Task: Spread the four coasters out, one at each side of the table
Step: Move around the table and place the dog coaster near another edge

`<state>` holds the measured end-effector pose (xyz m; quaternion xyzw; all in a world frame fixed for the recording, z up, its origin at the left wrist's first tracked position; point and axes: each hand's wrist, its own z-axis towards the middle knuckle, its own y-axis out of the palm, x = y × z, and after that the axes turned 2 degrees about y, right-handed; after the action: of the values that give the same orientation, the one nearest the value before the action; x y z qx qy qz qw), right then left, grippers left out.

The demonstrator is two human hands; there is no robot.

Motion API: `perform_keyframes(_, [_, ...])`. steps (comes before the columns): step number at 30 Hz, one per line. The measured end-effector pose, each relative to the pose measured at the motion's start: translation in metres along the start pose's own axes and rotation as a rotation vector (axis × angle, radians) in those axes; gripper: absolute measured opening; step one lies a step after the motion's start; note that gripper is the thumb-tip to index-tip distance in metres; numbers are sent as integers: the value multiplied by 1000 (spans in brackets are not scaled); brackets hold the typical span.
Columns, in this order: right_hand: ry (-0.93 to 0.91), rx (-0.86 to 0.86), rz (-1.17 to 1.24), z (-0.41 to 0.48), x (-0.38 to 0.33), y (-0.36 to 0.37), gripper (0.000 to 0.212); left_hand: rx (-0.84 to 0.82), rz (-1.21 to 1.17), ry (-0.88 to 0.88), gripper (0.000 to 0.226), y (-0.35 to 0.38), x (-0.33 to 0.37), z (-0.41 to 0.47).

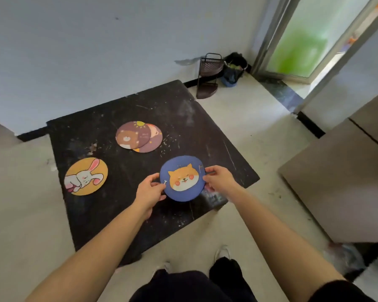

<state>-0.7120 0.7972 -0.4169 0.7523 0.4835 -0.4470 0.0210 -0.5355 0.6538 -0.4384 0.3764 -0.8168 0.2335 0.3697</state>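
Both arms reach forward, the left hand (150,189) and right hand (219,178) pinching opposite edges of the round blue dog coaster (182,178), held flat with its face upward near the black worktop's (122,105) right side.

Blue dog coaster (183,178) held above black table (122,210).

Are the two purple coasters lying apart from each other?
No: the bear coaster overlaps the second purple coaster, covering its left part near the middle of the black table.
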Motion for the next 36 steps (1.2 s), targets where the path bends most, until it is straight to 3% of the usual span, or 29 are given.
perform_keyframes(8, [-48, -287, -306, 49, 40, 19, 31, 298, -48, -204, 42, 31, -54, -26])
perform_keyframes(12, [-11, -373, -359, 57, 71, 33, 27, 363, -33, -246, 10, 35, -79, -33])
perform_keyframes(14, [-5, -417, -432, 58, 84, 38, 26, 361, 24, -248, 27, 34, -90, -32])
perform_keyframes(17, [-51, -374, -512, 60, 96, 44, 24, 342, 37, -265, 38, 32, -103, -31])
perform_keyframes(19, [-54, -344, -497, 60, 97, 48, 50, 307, 9, -272, 39, 30, -108, -31])
perform_keyframes(21, [-55, -331, -482, 59, 97, 51, 59, 287, -34, -271, 39, 28, -111, -29])
perform_keyframes(36, [-38, -267, -406, 55, 101, 65, 54, 246, -93, -253, 33, 24, -114, -16])
